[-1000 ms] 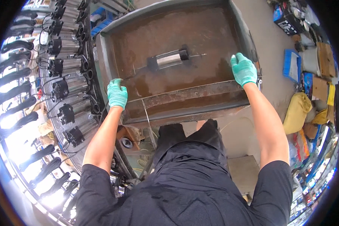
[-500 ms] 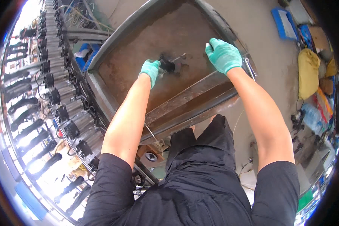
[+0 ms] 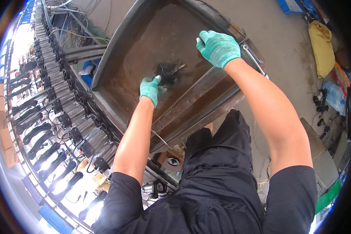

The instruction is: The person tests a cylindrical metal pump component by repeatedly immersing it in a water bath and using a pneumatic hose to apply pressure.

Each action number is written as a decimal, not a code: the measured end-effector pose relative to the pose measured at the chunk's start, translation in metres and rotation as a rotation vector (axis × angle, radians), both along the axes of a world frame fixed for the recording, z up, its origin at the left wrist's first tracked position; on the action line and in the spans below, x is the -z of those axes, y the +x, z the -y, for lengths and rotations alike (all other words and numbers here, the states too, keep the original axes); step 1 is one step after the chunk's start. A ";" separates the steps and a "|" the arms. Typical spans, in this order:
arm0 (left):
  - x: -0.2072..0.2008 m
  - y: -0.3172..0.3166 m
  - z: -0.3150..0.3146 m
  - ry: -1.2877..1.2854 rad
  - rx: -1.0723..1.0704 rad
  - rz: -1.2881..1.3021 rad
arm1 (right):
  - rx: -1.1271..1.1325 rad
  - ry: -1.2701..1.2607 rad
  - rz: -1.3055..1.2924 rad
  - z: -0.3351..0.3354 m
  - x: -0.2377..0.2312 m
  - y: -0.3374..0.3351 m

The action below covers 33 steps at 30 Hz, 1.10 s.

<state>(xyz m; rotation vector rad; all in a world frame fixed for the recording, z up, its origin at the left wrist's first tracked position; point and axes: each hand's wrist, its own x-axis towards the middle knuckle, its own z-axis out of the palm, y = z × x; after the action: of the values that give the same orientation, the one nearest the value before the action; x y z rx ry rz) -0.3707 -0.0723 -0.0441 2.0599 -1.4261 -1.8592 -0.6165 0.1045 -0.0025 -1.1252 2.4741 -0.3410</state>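
Note:
Both of my hands wear green gloves with pale fingertips. My left hand [image 3: 150, 89] is low over a wide tank [image 3: 119, 41] of brownish water, its thumb stretched out and apart from its fingers. Just beyond the thumb, partly in the water, is a black part [image 3: 167, 73] with a metal tip; its full shape is blurred. The thumb tip is close to its near edge, and I cannot make out whether they touch. My right hand [image 3: 220, 48] hovers over the tank's right side, fingers loosely bent and apart, with nothing seen in them.
A wrench [image 3: 254, 60] lies on the tank's right rim. At left runs a long row of metal cylinders [image 3: 72, 103] with black cable bundles [image 3: 41, 134]. A yellow sack [image 3: 322, 48] lies on the floor at right. A metal beam [image 3: 199, 93] crosses the tank's near side.
The view has turned a little. My left hand has drawn nearer to me and its thumb now stands out. The black part has turned and shifted slightly nearer. My right hand stays raised.

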 end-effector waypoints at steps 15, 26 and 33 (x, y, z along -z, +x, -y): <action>0.015 0.050 -0.020 -0.156 0.018 -0.045 | -0.001 0.035 0.006 0.004 0.000 0.000; 0.017 0.052 -0.027 -0.195 0.065 -0.023 | 0.020 0.020 -0.005 0.005 0.000 0.001; 0.013 0.049 -0.029 -0.189 0.039 -0.028 | 0.025 0.007 -0.024 0.003 0.000 0.001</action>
<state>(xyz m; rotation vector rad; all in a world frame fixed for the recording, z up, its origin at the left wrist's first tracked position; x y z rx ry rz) -0.3215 -0.0435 -0.0574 1.9239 -1.5778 -1.6850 -0.6157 0.1013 -0.0021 -1.1032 2.5098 -0.3279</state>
